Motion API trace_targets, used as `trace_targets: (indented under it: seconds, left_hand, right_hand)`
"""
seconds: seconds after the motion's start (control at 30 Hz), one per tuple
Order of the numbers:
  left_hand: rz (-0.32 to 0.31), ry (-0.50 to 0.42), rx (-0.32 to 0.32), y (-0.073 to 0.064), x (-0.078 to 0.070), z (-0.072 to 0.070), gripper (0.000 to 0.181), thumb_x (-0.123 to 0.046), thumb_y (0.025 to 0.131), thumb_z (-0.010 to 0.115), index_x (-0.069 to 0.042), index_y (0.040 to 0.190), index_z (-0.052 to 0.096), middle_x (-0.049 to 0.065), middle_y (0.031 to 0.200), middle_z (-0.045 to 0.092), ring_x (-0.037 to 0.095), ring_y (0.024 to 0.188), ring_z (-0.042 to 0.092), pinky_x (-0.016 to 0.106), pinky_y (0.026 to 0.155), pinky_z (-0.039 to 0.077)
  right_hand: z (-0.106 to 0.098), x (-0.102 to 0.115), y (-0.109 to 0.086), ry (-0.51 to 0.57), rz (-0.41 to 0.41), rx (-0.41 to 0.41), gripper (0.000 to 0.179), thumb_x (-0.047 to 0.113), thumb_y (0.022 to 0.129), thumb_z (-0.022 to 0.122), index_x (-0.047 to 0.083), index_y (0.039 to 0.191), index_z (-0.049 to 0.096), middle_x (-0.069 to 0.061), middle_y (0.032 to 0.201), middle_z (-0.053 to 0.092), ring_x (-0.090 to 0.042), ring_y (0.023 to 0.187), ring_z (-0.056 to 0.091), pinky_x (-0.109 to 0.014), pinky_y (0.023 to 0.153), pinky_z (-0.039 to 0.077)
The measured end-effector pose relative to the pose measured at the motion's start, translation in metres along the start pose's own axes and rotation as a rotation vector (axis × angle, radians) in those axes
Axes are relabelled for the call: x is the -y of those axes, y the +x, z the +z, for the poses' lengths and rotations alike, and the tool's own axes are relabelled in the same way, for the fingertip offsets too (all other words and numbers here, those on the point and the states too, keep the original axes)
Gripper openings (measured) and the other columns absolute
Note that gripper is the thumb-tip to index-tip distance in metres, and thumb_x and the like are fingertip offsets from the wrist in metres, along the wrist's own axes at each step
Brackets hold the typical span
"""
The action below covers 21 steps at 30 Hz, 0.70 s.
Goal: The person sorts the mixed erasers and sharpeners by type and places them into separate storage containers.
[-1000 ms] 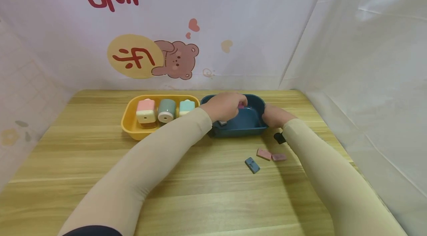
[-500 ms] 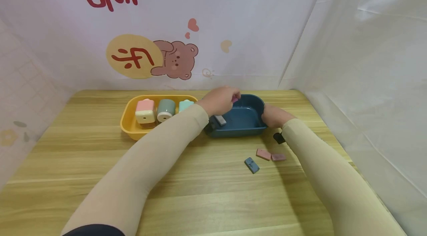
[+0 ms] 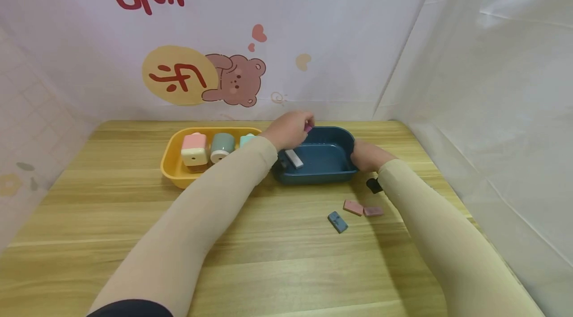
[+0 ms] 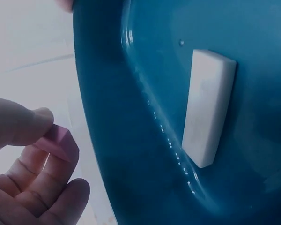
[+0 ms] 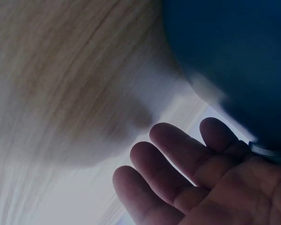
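Observation:
Between thumb and fingers, my left hand (image 3: 286, 129) pinches a small pink eraser (image 4: 61, 144) with a slanted end, over the back left rim of a dark blue plastic bin (image 3: 322, 176). A white eraser (image 4: 210, 108) lies on the bin's floor near its left end. My right hand (image 3: 370, 156) holds the bin's right rim. In the right wrist view its fingers (image 5: 178, 150) extend outside the bin wall, while the thumb is hidden.
Two pink erasers (image 3: 353, 207) and a blue-grey eraser (image 3: 337, 222) lie on the table before the bin. A yellow bin (image 3: 172, 167) at left holds several bottle-shaped pencil sharpeners (image 3: 195, 149). A small black thing (image 3: 374, 185) is by the right wrist. White cloth (image 3: 340, 48) hangs behind.
My left hand has risen and moved left from inside the blue bin with the pink eraser, uncovering more of the white eraser. The right hand stays at the rim.

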<state>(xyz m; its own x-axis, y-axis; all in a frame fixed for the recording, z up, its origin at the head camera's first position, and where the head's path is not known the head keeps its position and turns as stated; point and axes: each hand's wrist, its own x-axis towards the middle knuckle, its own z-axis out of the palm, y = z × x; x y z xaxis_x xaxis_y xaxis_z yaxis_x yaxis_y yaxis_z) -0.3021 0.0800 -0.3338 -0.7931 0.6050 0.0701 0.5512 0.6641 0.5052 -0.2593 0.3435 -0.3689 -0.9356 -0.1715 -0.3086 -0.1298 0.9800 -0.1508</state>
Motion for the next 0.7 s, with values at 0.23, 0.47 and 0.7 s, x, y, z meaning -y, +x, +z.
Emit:
trace_targets:
  seconds: [0.23,0.47,0.7]
  left_hand:
    - [-0.005,0.032,-0.006,0.006,0.004,0.002,0.015,-0.013,0.104,0.062,-0.017,0.119,0.063,0.003,0.115,0.065,0.021,0.106,0.059,0.037,0.105,0.053]
    - [0.007,0.049,0.048,0.011,0.006,0.003,0.012,-0.011,0.103,0.065,-0.018,0.112,0.063,0.002,0.11,0.063,0.023,0.104,0.059,0.035,0.1,0.053]
    - [-0.017,0.08,0.12,0.013,0.01,0.003,0.009,-0.014,0.101,0.069,-0.016,0.109,0.066,0.002,0.104,0.064,0.022,0.099,0.06,0.034,0.092,0.054]
  right_hand:
    - [0.001,-0.001,0.001,0.002,-0.005,-0.002,0.042,0.01,0.102,0.036,-0.023,0.127,0.045,-0.029,0.108,0.059,-0.036,0.092,0.062,-0.053,0.095,0.053]
    - [0.0,-0.001,0.0,0.018,0.007,-0.001,0.044,0.01,0.101,0.036,-0.023,0.129,0.043,-0.031,0.112,0.059,-0.036,0.095,0.061,-0.053,0.096,0.052]
    - [0.001,-0.002,0.001,0.001,-0.022,-0.006,0.04,0.009,0.101,0.037,-0.022,0.122,0.047,-0.024,0.1,0.057,-0.034,0.086,0.061,-0.05,0.087,0.054]
